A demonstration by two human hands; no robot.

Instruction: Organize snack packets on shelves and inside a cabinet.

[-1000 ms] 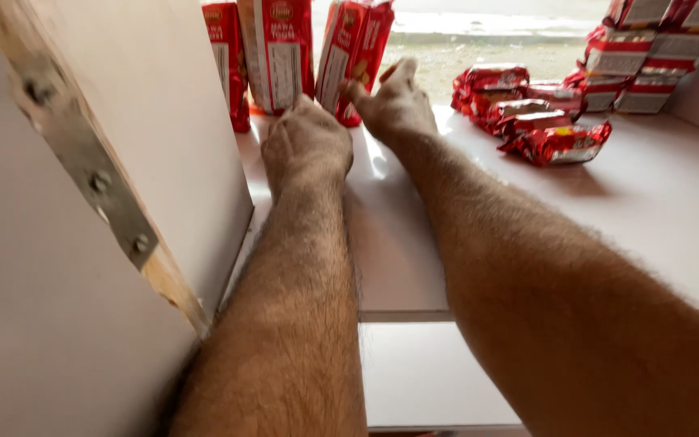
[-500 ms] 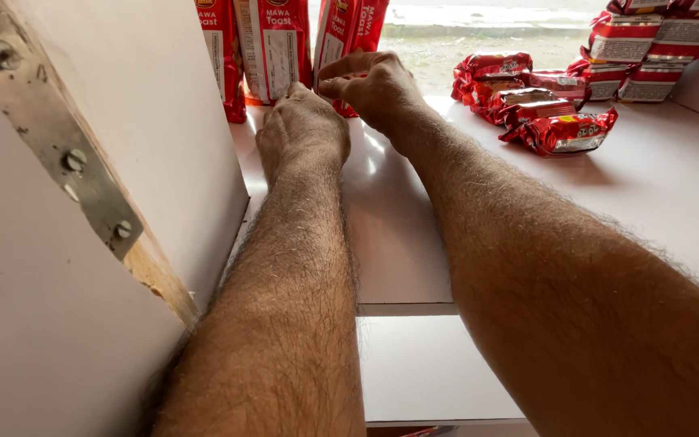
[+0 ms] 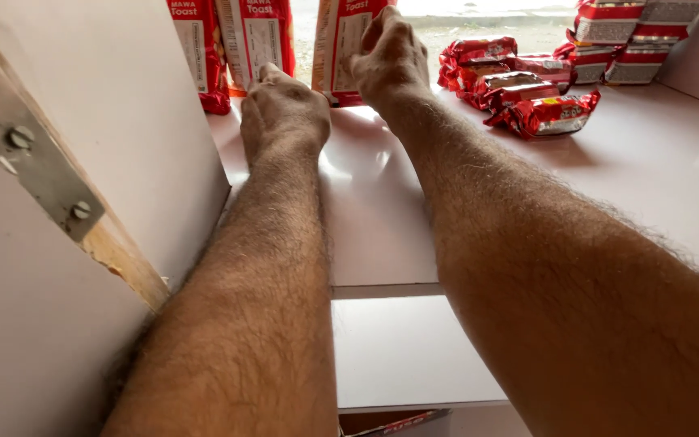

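Note:
Several tall red and white toast packets stand upright at the back of a white shelf (image 3: 382,235). My left hand (image 3: 283,109) rests curled on the shelf, its knuckles against the base of the middle packet (image 3: 256,36). My right hand (image 3: 390,57) grips the side of the rightmost upright packet (image 3: 341,40), fingers wrapped over its edge. Another packet (image 3: 196,48) stands at the far left against the shelf's side wall.
A heap of small red foil snack packs (image 3: 519,89) lies at the back right, with stacked red and grey boxes (image 3: 633,36) behind it. A white side panel with a metal bracket (image 3: 34,162) rises on the left. A lower shelf (image 3: 414,356) shows below.
My right hand has risen from the shelf onto the side of the rightmost packet and taken hold of it. My left hand has stayed by the middle packet's base.

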